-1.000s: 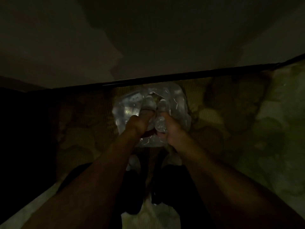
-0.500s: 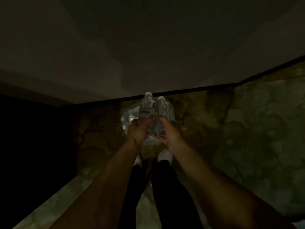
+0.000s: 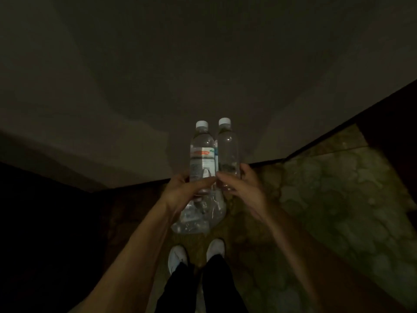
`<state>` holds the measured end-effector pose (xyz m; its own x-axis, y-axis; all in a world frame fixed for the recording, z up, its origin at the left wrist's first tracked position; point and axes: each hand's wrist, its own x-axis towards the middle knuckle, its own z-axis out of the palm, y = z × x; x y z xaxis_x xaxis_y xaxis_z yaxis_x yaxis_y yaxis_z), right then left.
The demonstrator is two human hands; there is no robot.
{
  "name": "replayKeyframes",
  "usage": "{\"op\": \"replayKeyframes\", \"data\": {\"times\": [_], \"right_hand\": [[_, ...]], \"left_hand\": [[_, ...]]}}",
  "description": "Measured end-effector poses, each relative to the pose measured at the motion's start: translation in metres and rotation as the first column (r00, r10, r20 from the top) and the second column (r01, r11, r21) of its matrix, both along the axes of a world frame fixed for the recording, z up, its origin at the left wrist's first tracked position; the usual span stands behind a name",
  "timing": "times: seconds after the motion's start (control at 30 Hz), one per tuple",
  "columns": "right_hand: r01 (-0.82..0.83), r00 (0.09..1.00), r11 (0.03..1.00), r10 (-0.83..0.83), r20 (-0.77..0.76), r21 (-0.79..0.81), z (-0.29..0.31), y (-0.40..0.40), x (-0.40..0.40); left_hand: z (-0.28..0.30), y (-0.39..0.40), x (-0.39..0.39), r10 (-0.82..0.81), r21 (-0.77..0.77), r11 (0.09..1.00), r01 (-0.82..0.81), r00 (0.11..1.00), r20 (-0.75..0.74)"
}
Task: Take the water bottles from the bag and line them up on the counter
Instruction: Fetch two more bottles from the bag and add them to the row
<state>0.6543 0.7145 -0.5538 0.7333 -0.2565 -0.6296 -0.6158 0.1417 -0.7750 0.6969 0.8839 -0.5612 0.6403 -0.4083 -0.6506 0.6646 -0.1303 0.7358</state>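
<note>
Left hand: the left hand (image 3: 182,193) is wrapped round the base of the labelled bottle (image 3: 202,154), thumb laid across the front, holding it upright.
Right hand: the right hand (image 3: 240,188) grips the base of the plain-sided bottle (image 3: 228,152) the same way; the two hands sit side by side, nearly touching.
Bottles: both stand upright with white caps on top, their sides touching or just beside each other, raised in front of the dark wall (image 3: 203,64).
Bag: the clear plastic bag (image 3: 198,215) lies low on the floor below the hands, just ahead of the white shoes (image 3: 178,258); more bottles seem to remain inside, though the dim light makes a count impossible.
Change: a second ago both hands were down in the bag at the bottle necks; now the pair is lifted clear of it and the view has tipped upward.
Meaning: two bottles are out, so I judge the extraction step done for this pair and the carry to the counter next.
Counter: no counter can be made out in the dark.
</note>
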Motion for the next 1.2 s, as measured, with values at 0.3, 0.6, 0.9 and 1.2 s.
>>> {"op": "replayKeyframes", "data": {"times": [0.3,0.6,0.9,1.2], "right_hand": [[-0.055,0.947,0.992,0.088,0.308,-0.114,0.114,0.014,-0.001],[0.010,0.773,0.995,0.052,0.632,-0.094,0.208,0.030,-0.045],[0.072,0.633,0.997,-0.038,0.773,-0.010,0.282,0.033,-0.107],[-0.020,0.536,0.998,0.059,0.842,-0.058,0.329,0.079,-0.136]], "left_hand": [[0.099,0.004,-0.005,0.095,-0.151,0.987,-0.055,0.958,0.269],[0.206,0.000,-0.056,0.240,-0.304,0.950,-0.075,0.797,0.554],[0.286,-0.006,-0.119,0.451,-0.425,0.879,-0.215,0.664,0.597],[0.348,0.041,-0.162,0.522,-0.489,0.849,-0.202,0.467,0.714]]}}
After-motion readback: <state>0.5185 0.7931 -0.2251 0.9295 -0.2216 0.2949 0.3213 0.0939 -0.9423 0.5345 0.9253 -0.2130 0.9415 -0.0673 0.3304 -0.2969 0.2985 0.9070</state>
